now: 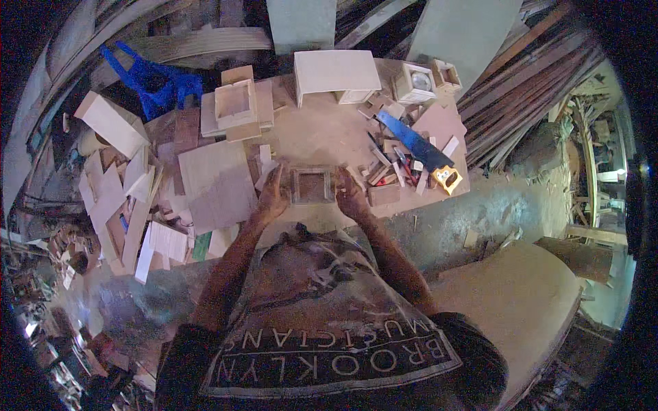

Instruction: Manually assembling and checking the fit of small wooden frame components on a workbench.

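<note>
A small square wooden frame [295, 186], box-like and slightly blurred, is at the near edge of the table in front of me. My left hand [273, 194] is at its left side, fingers pointing forward along it. On the opposite side my right hand [351, 197] grips it with bent fingers. Both hands hold the frame between them; the fingertips are dim and partly blurred. Left of my left hand lies a flat wooden panel [216, 185]. Wood offcuts [384, 194] and small tools lie right of my right hand.
A handsaw [415, 142] with a blue blade and yellow handle lies at the right. Toward the back stand a pale wooden box [336, 72], small boxes [413, 83] and a stacked tray [234, 103]. Boards [113, 198] pile up at the left, near blue cloth [161, 82].
</note>
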The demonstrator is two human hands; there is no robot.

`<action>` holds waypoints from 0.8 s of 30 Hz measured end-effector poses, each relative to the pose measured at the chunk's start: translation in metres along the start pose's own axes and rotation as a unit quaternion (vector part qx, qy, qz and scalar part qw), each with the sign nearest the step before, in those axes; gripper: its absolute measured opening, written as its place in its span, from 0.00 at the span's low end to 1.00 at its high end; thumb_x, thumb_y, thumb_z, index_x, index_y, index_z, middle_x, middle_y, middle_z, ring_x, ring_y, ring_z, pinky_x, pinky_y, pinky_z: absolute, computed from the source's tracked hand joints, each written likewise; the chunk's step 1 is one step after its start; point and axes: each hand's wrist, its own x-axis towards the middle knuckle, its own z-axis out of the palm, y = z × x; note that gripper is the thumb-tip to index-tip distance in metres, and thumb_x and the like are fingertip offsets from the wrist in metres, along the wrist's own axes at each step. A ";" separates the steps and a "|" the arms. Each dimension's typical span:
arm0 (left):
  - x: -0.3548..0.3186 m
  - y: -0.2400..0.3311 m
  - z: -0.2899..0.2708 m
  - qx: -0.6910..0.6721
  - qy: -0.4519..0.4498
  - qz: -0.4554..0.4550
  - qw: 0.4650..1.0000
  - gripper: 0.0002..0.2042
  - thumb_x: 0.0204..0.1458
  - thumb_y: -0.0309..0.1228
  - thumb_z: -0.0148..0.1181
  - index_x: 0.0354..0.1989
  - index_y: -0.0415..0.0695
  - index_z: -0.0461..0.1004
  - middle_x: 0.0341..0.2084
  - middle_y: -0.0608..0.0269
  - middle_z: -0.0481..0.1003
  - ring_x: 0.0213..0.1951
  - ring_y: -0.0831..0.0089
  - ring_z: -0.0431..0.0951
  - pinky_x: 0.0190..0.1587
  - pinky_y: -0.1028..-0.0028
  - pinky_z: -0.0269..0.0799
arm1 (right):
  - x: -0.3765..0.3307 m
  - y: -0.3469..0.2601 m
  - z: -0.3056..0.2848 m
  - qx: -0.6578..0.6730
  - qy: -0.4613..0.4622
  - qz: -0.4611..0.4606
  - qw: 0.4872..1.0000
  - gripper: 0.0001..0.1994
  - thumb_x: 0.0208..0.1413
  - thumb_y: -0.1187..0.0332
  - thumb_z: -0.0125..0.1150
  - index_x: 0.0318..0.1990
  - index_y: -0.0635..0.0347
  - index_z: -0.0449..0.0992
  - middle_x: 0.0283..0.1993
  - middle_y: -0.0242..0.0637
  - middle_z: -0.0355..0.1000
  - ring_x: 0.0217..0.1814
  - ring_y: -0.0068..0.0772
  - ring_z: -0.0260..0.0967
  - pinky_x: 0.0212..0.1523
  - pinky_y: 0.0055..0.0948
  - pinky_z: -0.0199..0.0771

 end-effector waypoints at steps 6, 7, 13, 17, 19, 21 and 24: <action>-0.016 0.005 0.025 -0.038 0.100 -0.093 0.990 0.33 0.39 0.19 0.50 0.60 0.38 0.52 0.52 0.42 0.62 0.51 0.49 0.65 0.54 0.59 0.61 | 0.013 -0.016 -0.030 -0.020 0.058 -0.131 0.990 0.31 0.44 0.82 0.45 0.60 0.64 0.51 0.54 0.53 0.62 0.42 0.43 0.70 0.40 0.32 0.72; -0.018 0.003 0.030 -0.081 0.109 -0.142 0.981 0.32 0.38 0.19 0.50 0.58 0.39 0.55 0.51 0.42 0.63 0.49 0.50 0.68 0.51 0.59 0.63 | 0.014 -0.012 -0.035 0.018 -0.011 -0.037 0.999 0.29 0.44 0.81 0.45 0.59 0.63 0.53 0.54 0.51 0.62 0.44 0.43 0.70 0.41 0.32 0.72; -0.052 -0.070 0.038 -0.039 0.313 -0.093 0.944 0.17 0.37 0.23 0.56 0.40 0.38 0.70 0.33 0.48 0.73 0.37 0.54 0.73 0.42 0.63 0.69 | 0.027 0.006 -0.037 0.218 -0.004 0.038 0.975 0.24 0.46 0.84 0.47 0.54 0.61 0.60 0.46 0.42 0.66 0.42 0.32 0.69 0.36 0.26 0.73; -0.005 0.015 -0.013 0.086 0.209 -0.270 0.936 0.13 0.36 0.25 0.59 0.34 0.39 0.73 0.28 0.50 0.74 0.34 0.53 0.74 0.39 0.63 0.69 | 0.020 0.045 -0.063 0.146 0.048 0.104 0.983 0.17 0.48 0.81 0.50 0.48 0.62 0.66 0.37 0.37 0.70 0.31 0.28 0.69 0.32 0.22 0.71; -0.024 -0.049 -0.007 0.077 0.309 -0.245 0.916 0.13 0.37 0.28 0.61 0.34 0.40 0.72 0.27 0.51 0.74 0.31 0.55 0.73 0.35 0.63 0.69 | 0.032 0.061 -0.076 0.156 0.064 0.108 0.980 0.16 0.48 0.80 0.51 0.47 0.62 0.67 0.37 0.37 0.70 0.31 0.27 0.69 0.31 0.22 0.71; -0.030 -0.058 -0.005 0.099 0.336 -0.221 0.910 0.12 0.38 0.30 0.61 0.33 0.40 0.72 0.25 0.52 0.73 0.29 0.57 0.73 0.34 0.63 0.69 | 0.038 0.049 -0.107 0.200 0.166 0.101 0.960 0.13 0.48 0.78 0.54 0.43 0.62 0.68 0.33 0.36 0.70 0.29 0.23 0.68 0.30 0.24 0.69; -0.033 -0.052 0.007 0.075 0.373 -0.192 0.904 0.09 0.41 0.30 0.61 0.30 0.39 0.72 0.22 0.56 0.72 0.26 0.62 0.71 0.32 0.64 0.67 | 0.031 0.081 -0.128 0.169 0.151 0.190 0.955 0.12 0.47 0.77 0.56 0.41 0.63 0.69 0.29 0.33 0.70 0.29 0.24 0.68 0.31 0.25 0.69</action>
